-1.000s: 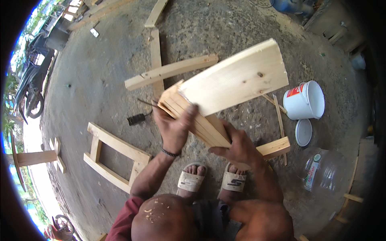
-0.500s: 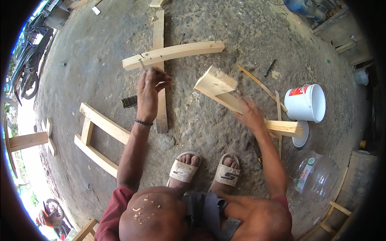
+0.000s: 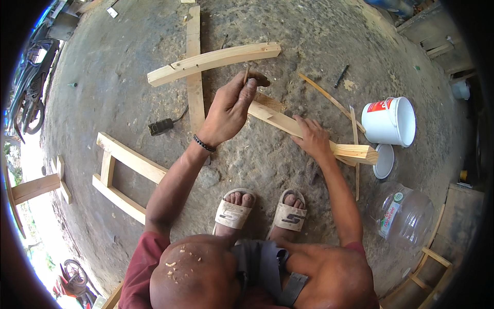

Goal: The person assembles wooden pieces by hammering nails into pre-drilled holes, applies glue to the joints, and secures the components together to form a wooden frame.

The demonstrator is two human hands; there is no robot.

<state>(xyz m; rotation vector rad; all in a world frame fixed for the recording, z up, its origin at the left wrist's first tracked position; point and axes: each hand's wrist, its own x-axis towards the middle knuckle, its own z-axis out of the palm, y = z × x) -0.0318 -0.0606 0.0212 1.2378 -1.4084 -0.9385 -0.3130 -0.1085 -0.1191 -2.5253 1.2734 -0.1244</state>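
My left hand (image 3: 231,110) is closed, fingertips pinched around a thin, brownish, nail-like rod (image 3: 247,73). It hovers over the far end of a pale wooden piece (image 3: 275,117), hiding part of that end. My right hand (image 3: 313,138) grips the same wooden piece near its nearer end, where a thicker block (image 3: 355,153) joins it. Beyond my left hand, a curved wooden beam (image 3: 216,61) lies across a long flat board (image 3: 194,98). Small dark marks or nails show along the beam.
A wooden frame (image 3: 128,156) lies to the left, near a black boxy object (image 3: 160,126) with a cord. To the right are thin wood strips (image 3: 332,103), a white bucket (image 3: 389,121), its lid (image 3: 384,162) and a clear plastic bottle (image 3: 406,217). A dark pen-like stick (image 3: 341,75) lies farther off.
My left hand has moved right, from beside the curved beam to the wooden piece. That piece's far end has tipped lower, and my right hand still holds it.
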